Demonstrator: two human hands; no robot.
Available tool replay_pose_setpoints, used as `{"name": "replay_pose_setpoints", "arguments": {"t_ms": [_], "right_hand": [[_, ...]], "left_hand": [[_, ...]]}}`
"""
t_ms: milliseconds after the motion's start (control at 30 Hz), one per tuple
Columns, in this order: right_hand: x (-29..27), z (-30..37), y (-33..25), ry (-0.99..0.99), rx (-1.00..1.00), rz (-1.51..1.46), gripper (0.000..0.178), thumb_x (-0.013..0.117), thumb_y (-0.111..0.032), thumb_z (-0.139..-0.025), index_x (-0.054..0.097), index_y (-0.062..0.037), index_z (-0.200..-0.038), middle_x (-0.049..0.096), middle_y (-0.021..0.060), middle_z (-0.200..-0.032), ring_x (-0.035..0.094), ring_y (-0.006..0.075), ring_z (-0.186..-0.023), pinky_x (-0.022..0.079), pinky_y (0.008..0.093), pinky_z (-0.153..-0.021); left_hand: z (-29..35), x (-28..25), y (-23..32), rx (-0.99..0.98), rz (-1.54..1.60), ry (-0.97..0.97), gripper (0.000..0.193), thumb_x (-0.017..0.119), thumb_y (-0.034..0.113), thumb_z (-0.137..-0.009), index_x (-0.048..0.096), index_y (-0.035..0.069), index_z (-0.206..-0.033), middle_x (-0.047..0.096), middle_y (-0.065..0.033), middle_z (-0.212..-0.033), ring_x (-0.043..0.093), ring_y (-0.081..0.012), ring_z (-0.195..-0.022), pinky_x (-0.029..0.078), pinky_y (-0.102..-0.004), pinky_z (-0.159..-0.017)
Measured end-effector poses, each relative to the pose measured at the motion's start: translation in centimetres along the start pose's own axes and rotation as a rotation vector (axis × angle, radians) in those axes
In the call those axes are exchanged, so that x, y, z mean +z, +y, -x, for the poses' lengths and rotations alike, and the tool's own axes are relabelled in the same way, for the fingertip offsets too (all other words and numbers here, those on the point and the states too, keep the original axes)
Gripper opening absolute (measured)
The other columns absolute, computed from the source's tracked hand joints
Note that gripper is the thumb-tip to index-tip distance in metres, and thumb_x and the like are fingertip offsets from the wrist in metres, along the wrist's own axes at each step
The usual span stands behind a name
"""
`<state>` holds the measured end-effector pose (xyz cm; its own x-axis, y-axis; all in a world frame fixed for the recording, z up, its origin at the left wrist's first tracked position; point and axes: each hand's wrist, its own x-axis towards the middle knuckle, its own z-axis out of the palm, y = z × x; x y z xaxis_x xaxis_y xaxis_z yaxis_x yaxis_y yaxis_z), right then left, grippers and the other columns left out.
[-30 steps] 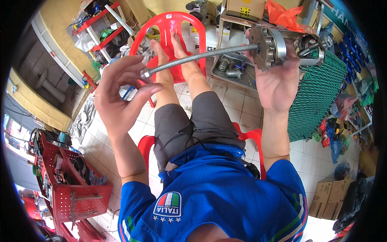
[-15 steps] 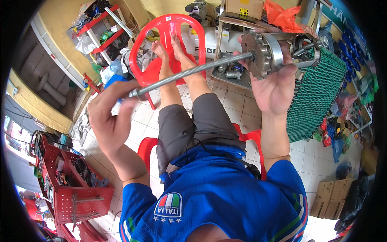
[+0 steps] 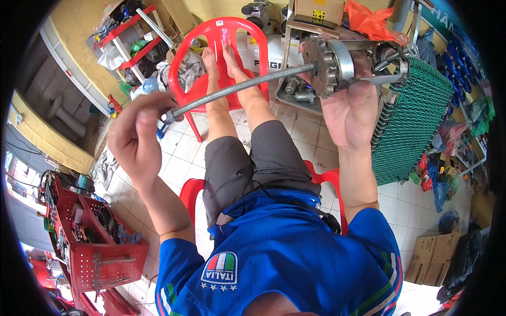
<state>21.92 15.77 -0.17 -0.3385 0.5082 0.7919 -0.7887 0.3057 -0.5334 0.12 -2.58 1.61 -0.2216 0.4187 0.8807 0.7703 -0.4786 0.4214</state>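
A long threaded rod (image 3: pixel 242 88) slants across the view, with a nut (image 3: pixel 167 116) at its left end. My left hand (image 3: pixel 138 138) curls its fingers round that end, the thumb on the near side and some fingertips hidden behind it. The rod's right end enters a toothed metal sprocket (image 3: pixel 320 67), joined to a shiny ring and a metal frame (image 3: pixel 387 79) with a bolt through its far part. Palm up, my right hand (image 3: pixel 350 113) grips this sprocket assembly from below and behind, and its fingers are partly hidden by the metal.
My bare feet rest on a red plastic chair (image 3: pixel 219 23) ahead. Metal parts lie in a tray (image 3: pixel 311 107) under the sprocket. A green woven lounger (image 3: pixel 414 124) stands at the right, a red tool cart (image 3: pixel 108 263) at the lower left, cardboard boxes (image 3: pixel 433 258) at the lower right.
The rod and sprocket assembly have shifted slightly left. My left hand has moved a little left and up, its fingers still curled at the rod's end.
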Motion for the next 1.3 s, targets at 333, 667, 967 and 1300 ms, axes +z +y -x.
{"name": "replay_pose_setpoints", "arguments": {"t_ms": [333, 667, 967, 1300], "right_hand": [[-0.5, -0.1, 0.0, 0.03, -0.009, 0.014, 0.069, 0.059, -0.045, -0.085, 0.036, -0.0014, -0.134, 0.044, 0.0201, -0.134, 0.043, 0.0403, -0.124, 0.042, 0.0494, -0.101], [-1.0, 0.0, 0.2, 0.098, 0.013, -0.023, 0.067, 0.059, -0.046, -0.084, 0.039, -0.0037, -0.132, 0.044, 0.0208, -0.134, 0.043, 0.0391, -0.125, 0.039, 0.0495, -0.102], [-0.6, -0.3, 0.0, 0.021, -0.004, -0.036, 0.062, 0.059, -0.043, -0.086, 0.041, -0.0038, -0.131, 0.045, 0.0202, -0.134, 0.045, 0.0394, -0.123, 0.04, 0.0498, -0.102], [-1.2, 0.0, 0.3, 0.07, 0.002, -0.072, 0.057, 0.056, -0.042, -0.088, 0.044, -0.0052, -0.13, 0.046, 0.0198, -0.133, 0.045, 0.0396, -0.123, 0.04, 0.0508, -0.102]], "left_hand": [[-0.3, -0.9, -2.0, 0.121, 0.009, -0.105, 0.037, 0.074, -0.006, -0.07, 0.058, -0.007, -0.103, 0.066, -0.0132, -0.093, 0.063, -0.0138, -0.071, 0.048, -0.0235, -0.061], [0.0, -2.0, -3.0, 0.08, 0.115, -0.262, 0.035, 0.071, -0.006, -0.073, 0.056, -0.007, -0.105, 0.064, -0.0134, -0.098, 0.062, -0.0136, -0.077, 0.049, -0.0236, -0.062], [0.1, -1.1, -2.1, 0.066, 0.039, -0.079, 0.037, 0.072, -0.003, -0.074, 0.055, -0.008, -0.106, 0.063, -0.0138, -0.095, 0.061, -0.0152, -0.081, 0.049, -0.0239, -0.064], [-0.3, 1.0, 0.2, -0.02, -0.037, 0.013, 0.018, 0.07, -0.006, -0.075, 0.063, -0.005, -0.091, 0.063, -0.0138, -0.098, 0.06, -0.0142, -0.072, 0.046, -0.0217, -0.06]]}}
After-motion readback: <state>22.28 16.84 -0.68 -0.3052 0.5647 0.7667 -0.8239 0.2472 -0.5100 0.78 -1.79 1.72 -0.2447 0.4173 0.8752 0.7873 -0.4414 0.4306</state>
